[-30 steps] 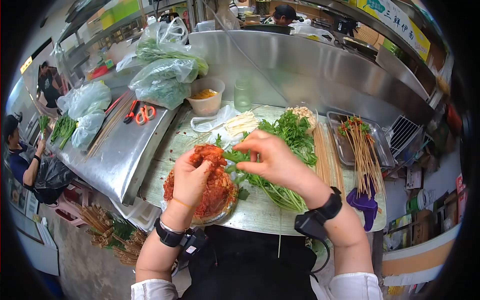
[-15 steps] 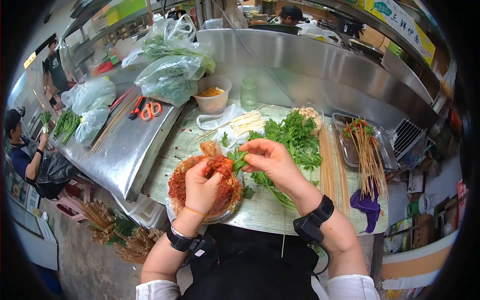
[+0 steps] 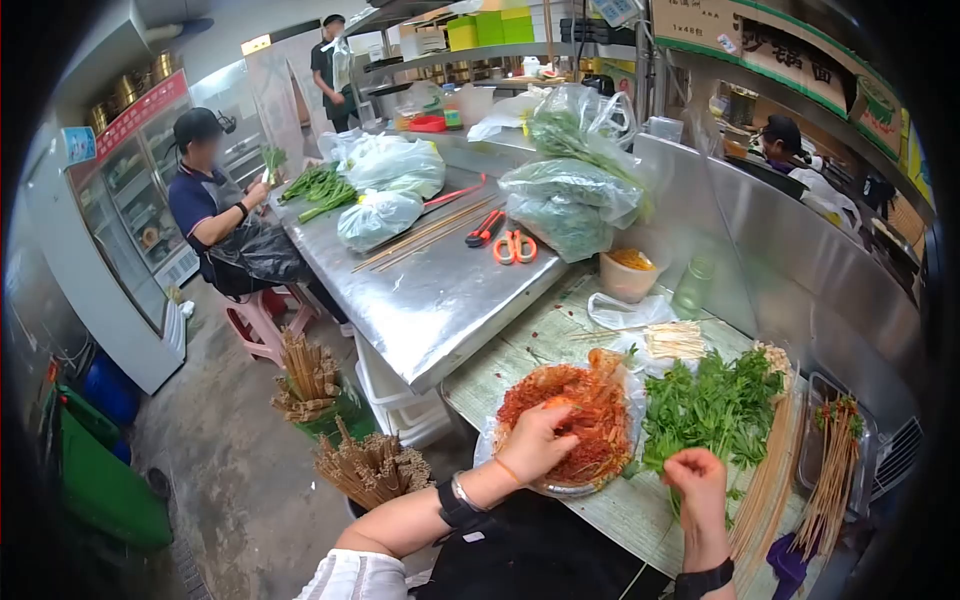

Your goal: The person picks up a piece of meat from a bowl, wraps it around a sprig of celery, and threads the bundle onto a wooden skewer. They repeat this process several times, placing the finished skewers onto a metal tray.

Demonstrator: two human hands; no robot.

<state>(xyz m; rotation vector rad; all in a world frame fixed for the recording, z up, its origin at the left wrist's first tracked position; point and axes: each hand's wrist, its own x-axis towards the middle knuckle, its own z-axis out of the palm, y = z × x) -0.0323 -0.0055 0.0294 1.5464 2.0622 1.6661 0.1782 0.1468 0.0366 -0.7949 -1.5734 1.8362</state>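
A bowl [image 3: 572,490] lined with clear plastic holds a heap of red, chili-coated food [image 3: 590,400]. My left hand [image 3: 538,440] is over its near side, fingers curled and closed against the red heap; what they grip is hidden. To the right lies a pile of green leafy stems [image 3: 712,405]. Just at that pile's near edge is my right hand [image 3: 698,490], apart from the bowl, with thumb and fingers pinched together. Anything small in that pinch cannot be made out.
Behind the leaves lie pale enoki-like strips [image 3: 675,340]. Bare skewers [image 3: 768,490] and loaded skewers [image 3: 832,470] on a metal tray are at right. Scissors [image 3: 515,248] and bagged greens [image 3: 570,200] sit on the steel table [image 3: 430,310]. A seated person [image 3: 215,215] holds greens.
The view has swung left, showing more of the steel table and floor. My right hand has moved away from my left, toward the leaves. The green piece between my hands is no longer visible.
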